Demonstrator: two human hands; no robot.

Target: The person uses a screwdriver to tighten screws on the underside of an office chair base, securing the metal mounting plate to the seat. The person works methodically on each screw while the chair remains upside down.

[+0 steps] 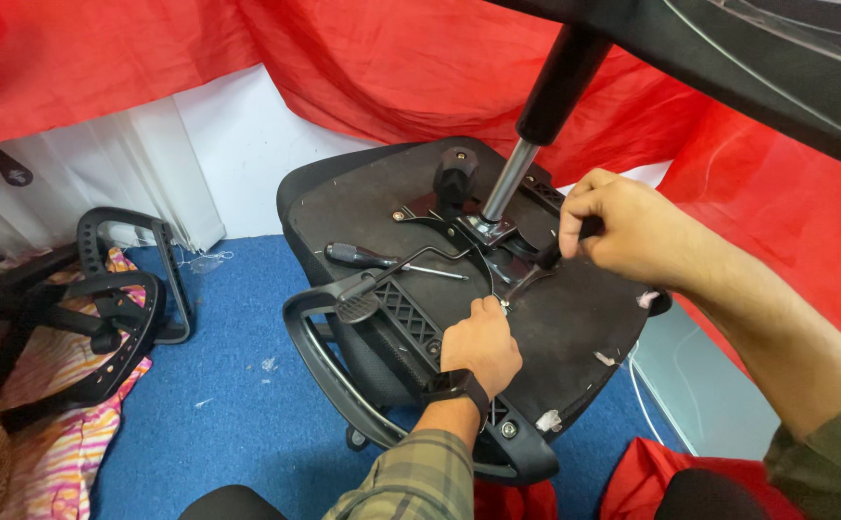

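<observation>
Closest to the camera, the left hand (481, 339), in a plaid sleeve with a black wrist strap, presses down on the upturned black office-chair seat base (574, 323), its fingertips curled together by the bright metal fitting at the middle of the underside; I cannot tell whether they pinch a small part there. Just beyond, the right hand (622, 223) is clenched around the dark handle of a hand tool (547, 254) whose tip angles down toward that same fitting beside the metal mounting plate (483, 231). To do this well, the left hand should hold the seat steady while the right keeps the tool square to the fastener and turns with firm, even pressure so it does not slip. A spare black-handled screwdriver (382, 258) lies loose on the seat base to the left, near the curved black plastic armrest (343, 356). Further back, the chrome and black gas-lift column (536, 125) rises from the plate. Detached black chair arms (117, 308) sit on the blue carpet floor (247, 385), with red cloth (362, 67) behind.
</observation>
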